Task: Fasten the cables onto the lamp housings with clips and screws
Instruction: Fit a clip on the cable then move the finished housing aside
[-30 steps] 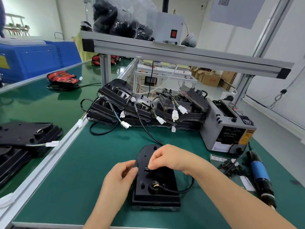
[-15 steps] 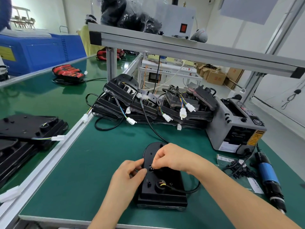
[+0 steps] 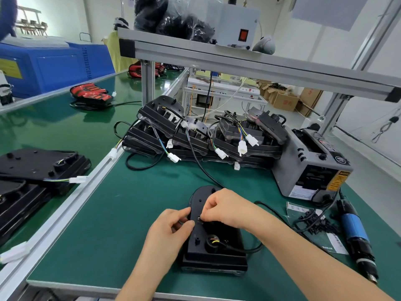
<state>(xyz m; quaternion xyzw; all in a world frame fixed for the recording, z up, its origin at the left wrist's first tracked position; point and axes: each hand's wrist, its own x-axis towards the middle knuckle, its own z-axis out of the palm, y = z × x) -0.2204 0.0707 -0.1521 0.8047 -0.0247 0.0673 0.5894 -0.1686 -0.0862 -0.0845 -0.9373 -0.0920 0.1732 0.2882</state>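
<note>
A black lamp housing [image 3: 213, 255] lies back-up on the green mat in front of me. Its black cable [image 3: 251, 249] leaves a round port with coloured wires and loops out to the right. My right hand [image 3: 225, 208] is over the housing's middle, fingertips pinching a small black clip [image 3: 199, 219] against it. My left hand [image 3: 171, 229] is at the housing's left edge with curled fingers and thumb pinching toward the same spot; what it grips is hidden. A pile of small black clips and screws [image 3: 314, 220] lies on the mat at the right.
A stack of wired lamp housings [image 3: 204, 137] fills the back of the mat. A grey tape dispenser [image 3: 312, 166] stands at the right, with a blue electric screwdriver [image 3: 355, 233] lying in front of it. More housings [image 3: 32, 170] lie on the left bench beyond an aluminium rail [image 3: 71, 205].
The view has shifted slightly. Both hands stay on the housing; the left hand's fingers have closed in toward the clip spot under the right hand's fingertips.
</note>
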